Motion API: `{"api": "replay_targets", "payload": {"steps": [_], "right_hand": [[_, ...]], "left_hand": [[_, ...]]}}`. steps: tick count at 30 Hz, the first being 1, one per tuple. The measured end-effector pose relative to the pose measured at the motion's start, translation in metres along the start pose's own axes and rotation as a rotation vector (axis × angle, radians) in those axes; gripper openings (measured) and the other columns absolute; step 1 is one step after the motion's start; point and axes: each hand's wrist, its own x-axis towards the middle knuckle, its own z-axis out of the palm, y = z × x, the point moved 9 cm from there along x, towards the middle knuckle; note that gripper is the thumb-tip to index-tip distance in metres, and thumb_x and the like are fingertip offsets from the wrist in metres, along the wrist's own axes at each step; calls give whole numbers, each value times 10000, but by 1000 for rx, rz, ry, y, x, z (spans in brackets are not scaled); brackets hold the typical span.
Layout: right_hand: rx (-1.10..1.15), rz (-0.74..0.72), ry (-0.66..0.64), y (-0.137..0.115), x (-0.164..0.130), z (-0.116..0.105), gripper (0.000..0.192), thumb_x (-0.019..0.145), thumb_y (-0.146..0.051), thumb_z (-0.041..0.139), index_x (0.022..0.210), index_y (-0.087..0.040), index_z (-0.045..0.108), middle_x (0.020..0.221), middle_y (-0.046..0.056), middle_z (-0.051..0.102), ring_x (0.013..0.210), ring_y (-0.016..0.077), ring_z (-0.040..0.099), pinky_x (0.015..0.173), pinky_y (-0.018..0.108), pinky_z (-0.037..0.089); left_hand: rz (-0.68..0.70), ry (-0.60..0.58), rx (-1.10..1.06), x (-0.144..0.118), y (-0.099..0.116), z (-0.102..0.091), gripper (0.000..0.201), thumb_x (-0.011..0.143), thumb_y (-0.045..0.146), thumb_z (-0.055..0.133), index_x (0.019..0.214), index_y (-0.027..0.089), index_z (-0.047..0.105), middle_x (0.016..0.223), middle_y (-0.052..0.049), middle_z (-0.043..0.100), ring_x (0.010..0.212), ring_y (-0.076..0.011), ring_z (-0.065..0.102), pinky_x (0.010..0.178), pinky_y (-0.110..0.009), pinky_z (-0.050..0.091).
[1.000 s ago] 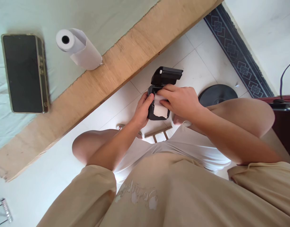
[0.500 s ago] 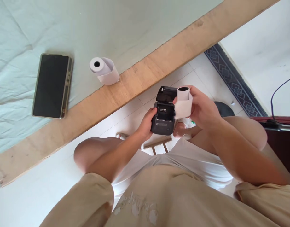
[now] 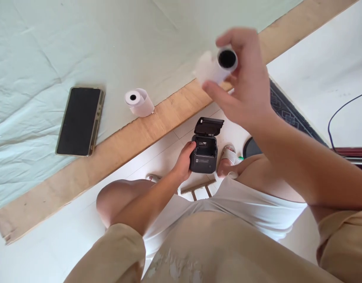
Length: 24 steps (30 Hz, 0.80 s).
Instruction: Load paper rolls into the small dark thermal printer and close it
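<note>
Over my lap, my left hand (image 3: 184, 160) grips the left side of a small black receipt printer (image 3: 204, 163). Its lid (image 3: 209, 125) stands raised and the paper bay inside shows bare, with a small label on its back wall. Higher up, above the table's edge, my right hand (image 3: 246, 74) holds a white paper roll (image 3: 212, 68) between thumb and fingers. The roll's dark core end faces up toward me, and its loose paper end is blurred. Another white paper roll (image 3: 139, 103), partly unwound, stands on the table near the wooden edge.
A black phone (image 3: 80, 121) in a clear case lies on the pale green cloth (image 3: 30, 59) at the left. The table's bare wooden edge (image 3: 157, 122) runs diagonally across. My knees and a dark round object (image 3: 252, 147) are below. A black cable (image 3: 337, 118) curves at the right.
My right hand has lifted the paper roll up and away from the printer, over the table edge. My left hand still holds the open printer in about the same place.
</note>
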Motion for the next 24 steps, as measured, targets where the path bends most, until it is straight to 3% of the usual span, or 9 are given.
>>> {"api": "replay_targets", "payload": {"steps": [3,5,7,10,12,15,17,20,24], "right_hand": [[-137,-36,-76,-7,37,26,528,986,-243,568,1507,-294,494,1578,34,619,1334,208,683,1202,378,579],[-249,69,-221,7,50,53,562,987,-207,549,1538,-308,503,1385,51,725,1250,274,734,1196,471,591],[-320,164,-298,16,51,67,641,972,-195,577,1596,-316,495,1334,87,751,1334,369,725,1221,593,569],[-400,130,-144,-3,45,55,796,906,-202,608,1687,-267,468,1633,119,605,1665,467,458,1366,716,358],[-415,6,-58,-35,38,49,748,919,-254,514,1665,-199,520,1647,103,576,1635,428,481,1351,641,361],[-328,-110,-219,-72,30,81,607,1054,-408,453,1622,-213,550,1657,76,544,1522,341,586,1231,501,520],[-338,-63,-364,-76,30,114,587,1131,-471,493,1670,-239,475,1705,108,470,1460,336,639,1118,468,605],[-338,-10,-403,-70,39,148,457,1124,-377,576,1552,-219,542,1630,140,526,1338,327,718,1103,484,637],[18,-91,-331,-68,39,145,412,1021,-184,590,1415,-305,595,1541,13,640,1282,239,722,1101,432,657]], "left_hand": [[18,26,2,1,0,-4,479,782,604,945,971,226,719,967,-48,831,947,-283,817,813,-369,630],[23,18,0,0,0,-3,498,775,619,944,976,225,716,946,-35,808,901,-258,794,779,-347,604],[32,16,1,-1,1,-3,528,746,632,958,966,225,704,888,-12,763,830,-224,749,729,-321,562],[48,-4,-3,-3,3,-1,566,714,644,973,963,226,685,845,3,722,792,-207,708,712,-315,531],[47,-15,0,-4,3,-1,575,718,655,967,976,227,682,851,-1,720,805,-216,713,722,-322,528],[28,-4,24,-4,0,-3,582,714,646,970,1001,225,689,881,-4,730,822,-213,716,725,-314,524],[27,4,26,-4,-1,-4,580,700,619,979,1020,225,699,916,-9,748,861,-215,727,740,-307,531],[41,-19,-1,-4,0,-2,574,707,588,980,1075,230,724,1002,-26,789,965,-244,761,793,-314,559],[45,-47,-27,-6,4,3,513,772,584,966,1039,216,728,1036,-56,818,1034,-281,800,877,-350,597]]}}
